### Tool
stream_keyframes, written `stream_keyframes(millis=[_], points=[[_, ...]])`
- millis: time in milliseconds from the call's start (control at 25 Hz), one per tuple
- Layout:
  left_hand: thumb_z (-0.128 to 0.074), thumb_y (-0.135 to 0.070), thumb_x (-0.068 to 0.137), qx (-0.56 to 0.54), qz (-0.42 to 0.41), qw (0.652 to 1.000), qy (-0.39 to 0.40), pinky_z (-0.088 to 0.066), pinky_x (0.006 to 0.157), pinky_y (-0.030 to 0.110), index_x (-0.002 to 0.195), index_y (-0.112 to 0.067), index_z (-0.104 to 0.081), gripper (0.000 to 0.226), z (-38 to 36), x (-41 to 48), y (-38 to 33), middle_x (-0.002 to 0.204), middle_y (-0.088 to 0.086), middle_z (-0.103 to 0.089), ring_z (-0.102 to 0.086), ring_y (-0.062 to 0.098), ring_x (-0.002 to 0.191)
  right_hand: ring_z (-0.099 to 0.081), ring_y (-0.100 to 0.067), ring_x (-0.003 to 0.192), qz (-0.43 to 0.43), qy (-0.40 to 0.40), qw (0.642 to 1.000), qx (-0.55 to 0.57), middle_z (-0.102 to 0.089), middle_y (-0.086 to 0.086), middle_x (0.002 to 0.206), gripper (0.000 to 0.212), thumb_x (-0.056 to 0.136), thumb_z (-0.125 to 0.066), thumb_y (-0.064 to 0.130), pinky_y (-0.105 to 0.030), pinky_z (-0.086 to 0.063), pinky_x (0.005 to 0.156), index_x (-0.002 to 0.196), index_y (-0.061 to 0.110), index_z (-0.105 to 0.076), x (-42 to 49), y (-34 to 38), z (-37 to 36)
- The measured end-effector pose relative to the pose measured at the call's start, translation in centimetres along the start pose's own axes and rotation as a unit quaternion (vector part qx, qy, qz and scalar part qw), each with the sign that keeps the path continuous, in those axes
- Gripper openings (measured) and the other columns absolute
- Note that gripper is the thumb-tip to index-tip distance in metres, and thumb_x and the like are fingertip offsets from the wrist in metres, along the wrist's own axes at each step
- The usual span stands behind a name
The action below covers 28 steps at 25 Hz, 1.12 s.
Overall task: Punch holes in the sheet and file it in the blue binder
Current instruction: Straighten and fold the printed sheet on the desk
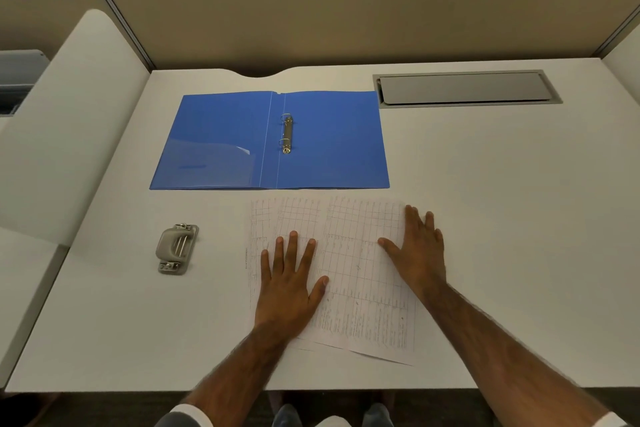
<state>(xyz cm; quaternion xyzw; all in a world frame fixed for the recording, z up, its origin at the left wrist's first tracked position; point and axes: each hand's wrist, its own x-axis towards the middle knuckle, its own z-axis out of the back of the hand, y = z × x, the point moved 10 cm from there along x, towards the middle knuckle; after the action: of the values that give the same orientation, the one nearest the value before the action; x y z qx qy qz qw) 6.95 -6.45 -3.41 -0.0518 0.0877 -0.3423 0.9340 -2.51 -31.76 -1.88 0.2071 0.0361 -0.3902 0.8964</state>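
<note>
Nearest to me, both palms lie flat on the paper. My left hand (289, 282) has its fingers spread and presses on the left half of the sheet (349, 274); my right hand (417, 246) is spread too, resting on the sheet's right edge with the fingertips partly on the desk (502, 218). Neither hand pinches anything. There seem to be at least two printed pages, slightly fanned at the near corner, so I judge the step in hand is squaring them or singling out one. I would slide the top page free with one palm while the other pins the rest, then lift it by an edge without creasing it.

To the left, well apart from the paper, sits the grey hole punch (177, 249); the sheet's long edge should go fully and evenly into its slot.

Farther away, just beyond the sheet, the blue binder (332, 142) lies open, its rings (286, 133) apparently closed; they will need opening.
</note>
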Motion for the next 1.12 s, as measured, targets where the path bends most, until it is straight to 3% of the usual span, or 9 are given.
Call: stream_keyframes(millis=[160, 280, 360, 440, 560, 680, 920, 1000, 1120], points=[[-0.016, -0.074, 0.092, -0.003, -0.003, 1.000, 0.001, 0.002, 0.120, 0.059, 0.156, -0.032, 0.007, 0.079, 0.1, 0.0, 0.0, 0.164, 0.001, 0.018, 0.018, 0.028, 0.151, -0.043, -0.026, 0.137, 0.004, -0.023, 0.987, 0.157, -0.039, -0.001, 0.154, 0.073, 0.091, -0.064, 0.043, -0.047, -0.040, 0.110, 0.151, 0.027, -0.027, -0.5, 1.3, 2.1], [-0.015, -0.074, 0.092, 0.001, 0.000, 1.000, 0.004, 0.003, 0.120, 0.058, 0.156, -0.032, 0.007, 0.080, 0.1, -0.1, -0.1, 0.164, 0.001, 0.018, 0.018, 0.028, 0.151, -0.060, -0.013, 0.104, -0.092, -0.044, 0.903, 0.417, -0.053, 0.011, 0.126, 0.075, 0.082, -0.075, 0.042, -0.025, -0.054, 0.073, 0.144, 0.030, -0.035, -2.1, 0.5, 2.9], [-0.014, -0.074, 0.092, 0.001, -0.002, 1.000, 0.007, 0.004, 0.120, 0.058, 0.156, -0.032, 0.007, 0.080, 0.1, -0.1, -0.1, 0.164, 0.001, 0.019, 0.019, 0.028, 0.150, -0.066, -0.010, 0.093, -0.153, -0.010, 0.845, 0.512, -0.063, 0.009, 0.117, 0.052, 0.082, -0.078, 0.034, -0.020, -0.052, 0.063, 0.127, 0.027, -0.054, -2.9, 0.0, 1.7], [-0.013, -0.074, 0.091, 0.000, -0.004, 1.000, 0.015, 0.005, 0.120, 0.057, 0.156, -0.032, 0.008, 0.080, 0.2, -0.1, -0.2, 0.164, 0.001, 0.021, 0.020, 0.028, 0.150, -0.066, -0.008, 0.085, -0.142, 0.037, 0.850, 0.506, -0.068, 0.007, 0.109, 0.015, 0.089, -0.071, 0.024, -0.019, -0.051, 0.059, 0.097, 0.033, -0.062, -3.5, 0.5, 0.9], [-0.006, -0.076, 0.089, -0.003, -0.001, 0.999, 0.035, 0.007, 0.120, 0.056, 0.155, -0.032, 0.013, 0.082, 0.4, -0.1, -0.3, 0.162, 0.000, 0.027, 0.025, 0.026, 0.149, -0.064, -0.006, 0.082, -0.100, 0.040, 0.880, 0.462, -0.065, 0.013, 0.099, 0.015, 0.096, -0.060, 0.025, -0.017, -0.047, 0.059, 0.086, 0.036, -0.058, -4.1, 1.2, 1.5], [-0.003, -0.079, 0.086, -0.041, 0.008, 0.999, 0.034, 0.008, 0.121, 0.051, 0.154, -0.031, 0.017, 0.086, 1.4, 0.1, -0.3, 0.160, -0.004, 0.031, 0.025, 0.020, 0.149, -0.067, -0.007, 0.083, -0.072, 0.030, 0.863, 0.500, -0.068, 0.017, 0.096, 0.013, 0.095, -0.061, 0.025, -0.015, -0.050, 0.059, 0.090, 0.037, -0.062, -4.6, 1.7, 2.6], [-0.050, -0.076, 0.081, -0.384, 0.096, 0.918, -0.016, -0.033, 0.111, 0.044, 0.151, -0.049, 0.000, 0.090, 4.7, 1.5, 0.8, 0.161, -0.013, -0.023, -0.030, 0.005, 0.136, -0.073, -0.014, 0.088, -0.081, 0.073, 0.808, 0.579, -0.074, 0.012, 0.102, 0.015, 0.092, -0.067, 0.025, -0.029, -0.059, 0.071, 0.105, 0.030, -0.066, -5.4, 2.7, 2.2], [-0.056, -0.063, 0.086, -0.421, 0.122, 0.898, -0.037, -0.039, 0.107, 0.047, 0.149, -0.050, -0.002, 0.084, 5.1, 1.5, 1.7, 0.157, -0.010, -0.033, -0.042, 0.015, 0.135, -0.074, -0.014, 0.088, -0.075, 0.090, 0.803, 0.584, -0.075, 0.011, 0.101, 0.015, 0.091, -0.067, 0.026, -0.032, -0.060, 0.072, 0.106, 0.030, -0.067, -5.4, 3.5, 1.3], [-0.055, -0.039, 0.096, -0.378, 0.130, 0.914, -0.064, -0.041, 0.106, 0.045, 0.151, -0.045, -0.004, 0.075, 5.6, 1.3, 3.1, 0.156, -0.006, -0.037, -0.047, 0.024, 0.136, -0.074, -0.016, 0.089, -0.068, 0.116, 0.811, 0.570, -0.077, 0.005, 0.098, 0.018, 0.095, -0.059, 0.039, -0.035, -0.061, 0.075, 0.102, 0.026, -0.071, -5.3, 5.4, -0.1]])
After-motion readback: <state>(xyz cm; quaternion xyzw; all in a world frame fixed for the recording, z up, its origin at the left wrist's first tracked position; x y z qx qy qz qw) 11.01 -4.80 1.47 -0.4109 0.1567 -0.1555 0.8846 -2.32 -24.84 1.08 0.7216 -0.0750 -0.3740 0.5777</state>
